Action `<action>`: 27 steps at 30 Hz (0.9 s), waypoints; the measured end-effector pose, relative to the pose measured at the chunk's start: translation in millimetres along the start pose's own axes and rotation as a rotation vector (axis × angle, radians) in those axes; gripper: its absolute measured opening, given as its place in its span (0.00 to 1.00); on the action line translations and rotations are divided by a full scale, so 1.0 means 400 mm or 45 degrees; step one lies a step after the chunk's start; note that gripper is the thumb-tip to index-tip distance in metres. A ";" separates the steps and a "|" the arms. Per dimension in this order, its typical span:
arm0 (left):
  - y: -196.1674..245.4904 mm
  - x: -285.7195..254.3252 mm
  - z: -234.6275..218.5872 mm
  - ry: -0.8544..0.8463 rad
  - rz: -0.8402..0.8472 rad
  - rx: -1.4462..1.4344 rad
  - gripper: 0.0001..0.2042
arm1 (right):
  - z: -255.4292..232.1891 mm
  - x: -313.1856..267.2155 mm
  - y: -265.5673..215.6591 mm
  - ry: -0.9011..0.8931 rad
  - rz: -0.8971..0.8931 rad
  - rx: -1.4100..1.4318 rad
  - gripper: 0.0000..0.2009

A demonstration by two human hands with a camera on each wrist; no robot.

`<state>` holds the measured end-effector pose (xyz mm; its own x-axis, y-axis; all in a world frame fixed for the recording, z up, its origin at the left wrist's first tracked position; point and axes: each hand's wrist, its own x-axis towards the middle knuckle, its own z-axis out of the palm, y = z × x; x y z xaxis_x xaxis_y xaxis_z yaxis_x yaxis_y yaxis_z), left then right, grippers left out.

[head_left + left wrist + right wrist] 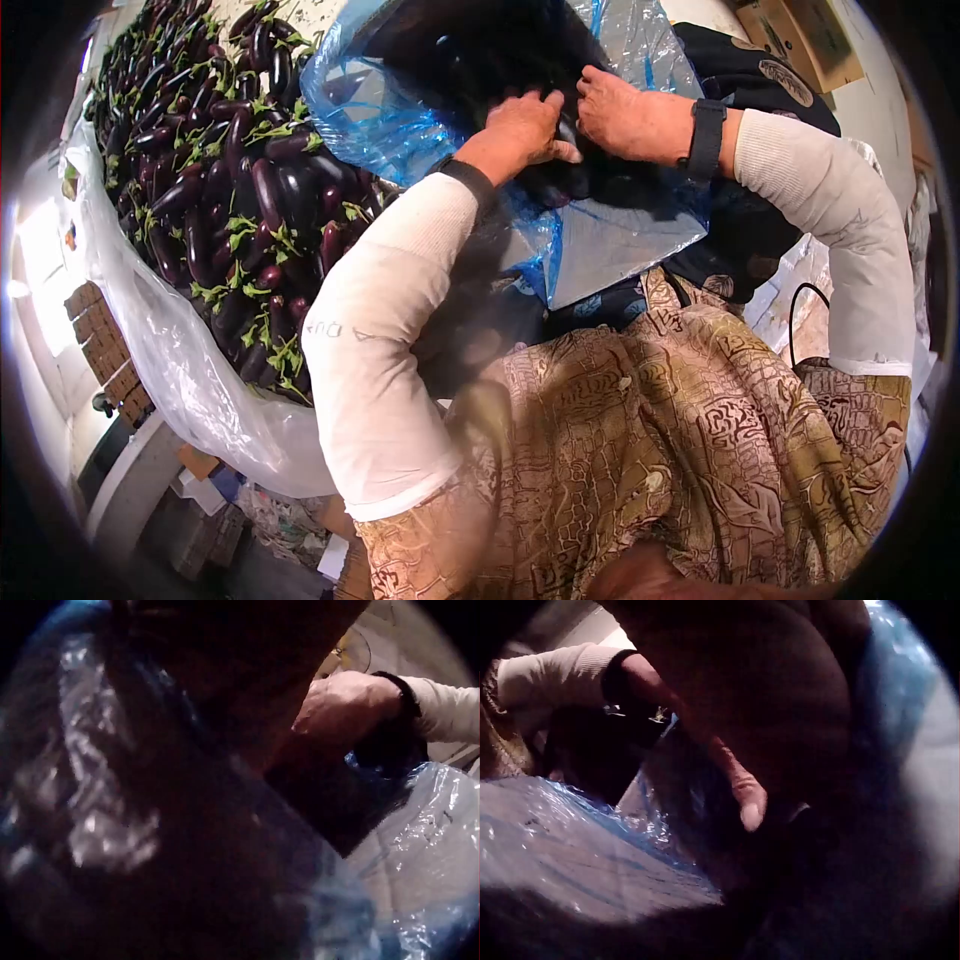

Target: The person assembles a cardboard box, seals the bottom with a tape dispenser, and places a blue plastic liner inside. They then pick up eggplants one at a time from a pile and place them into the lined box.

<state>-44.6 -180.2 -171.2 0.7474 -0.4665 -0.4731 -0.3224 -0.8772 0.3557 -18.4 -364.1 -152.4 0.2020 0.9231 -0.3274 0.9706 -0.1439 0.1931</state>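
Dark eggplants (570,180) lie in deep shadow inside a blue plastic liner (375,110). My left hand (520,130) rests over them, its thumb held out straight and its fingers pointing away from me. Beside it, my right hand (622,112) is bent down at the same eggplants, with its fingertips hidden. In the right wrist view, the left thumb (750,806) reaches down into the dark. The left wrist view shows the back of the right hand (341,705) above the liner. I cannot tell whether the right fingers grip an eggplant.
A large heap of eggplants (250,190) with green stems spreads on the left, edged by clear plastic sheeting (190,380). A cardboard box (800,40) stands at the back right. Dark patterned cloth (740,75) lies beyond the right forearm.
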 end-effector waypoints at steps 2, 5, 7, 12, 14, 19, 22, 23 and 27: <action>-0.004 -0.019 -0.018 0.083 0.000 0.063 0.41 | 0.009 0.001 0.015 0.122 -0.018 -0.149 0.12; -0.038 -0.027 -0.078 0.105 0.023 0.198 0.32 | 0.024 0.027 0.056 0.183 0.067 -0.144 0.12; -0.064 -0.071 -0.169 0.085 0.199 0.087 0.26 | 0.013 0.058 0.076 0.078 0.072 -0.036 0.11; -0.129 -0.255 -0.368 0.249 0.031 -0.513 0.24 | -0.145 0.080 0.045 -0.312 0.158 0.521 0.17; -0.190 -0.326 -0.391 0.282 -0.025 -0.684 0.26 | -0.133 0.097 0.021 -0.464 0.168 0.649 0.31; -0.292 -0.462 -0.335 0.379 -0.288 -0.951 0.27 | -0.024 0.174 0.063 -0.113 0.523 0.754 0.25; -0.347 -0.501 -0.196 0.400 -0.447 -1.218 0.23 | -0.019 0.219 0.102 -0.256 0.470 0.849 0.22; -0.314 -0.512 -0.165 0.476 -0.495 -1.305 0.23 | -0.029 0.236 0.094 -0.267 0.456 0.839 0.22; -0.298 -0.553 0.013 0.462 -0.534 -1.233 0.23 | -0.040 0.298 0.053 -0.399 0.750 1.045 0.26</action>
<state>-174.4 26.9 -113.1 0.8672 0.0456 -0.4958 0.4661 -0.4248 0.7761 24.1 -251.4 -172.5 0.5811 0.5127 -0.6320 0.4758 -0.8441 -0.2474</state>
